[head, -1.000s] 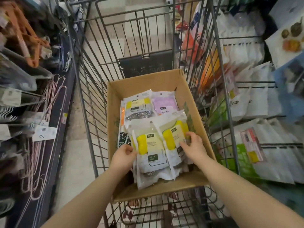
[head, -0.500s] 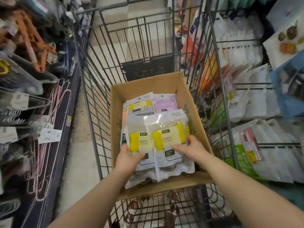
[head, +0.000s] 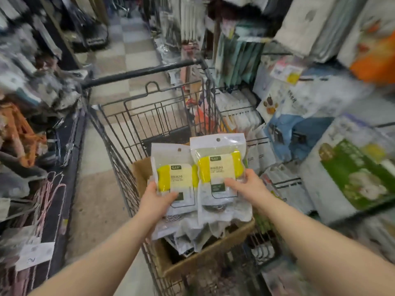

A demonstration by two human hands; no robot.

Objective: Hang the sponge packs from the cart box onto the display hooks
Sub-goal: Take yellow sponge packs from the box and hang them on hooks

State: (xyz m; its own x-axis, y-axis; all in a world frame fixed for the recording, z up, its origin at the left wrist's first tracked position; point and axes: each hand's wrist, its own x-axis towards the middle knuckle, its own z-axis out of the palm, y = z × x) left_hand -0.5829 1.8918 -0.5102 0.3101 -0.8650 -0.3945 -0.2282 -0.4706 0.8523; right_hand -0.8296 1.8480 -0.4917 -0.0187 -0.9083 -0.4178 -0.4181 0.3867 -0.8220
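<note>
Two stacks of clear sponge packs with yellow sponges are held upright above the cardboard box (head: 215, 251) in the wire cart (head: 136, 124). My left hand (head: 157, 201) grips the left stack of sponge packs (head: 174, 178) at its lower edge. My right hand (head: 249, 185) grips the right stack of sponge packs (head: 220, 167), which stands a little higher. Each top pack shows a hang hole near its upper edge. More packs hang loosely under the two stacks and hide most of the box's inside.
Display hooks with hanging white packs (head: 239, 116) and large bagged goods (head: 350, 174) fill the right side. Racks of hangers and dark goods (head: 32, 146) line the left. A tiled aisle (head: 128, 50) runs ahead past the cart handle (head: 141, 74).
Both hands have lifted the sponge packs up out of the box. The view has swung upward, away from the box, and now shows the aisle and the shelves.
</note>
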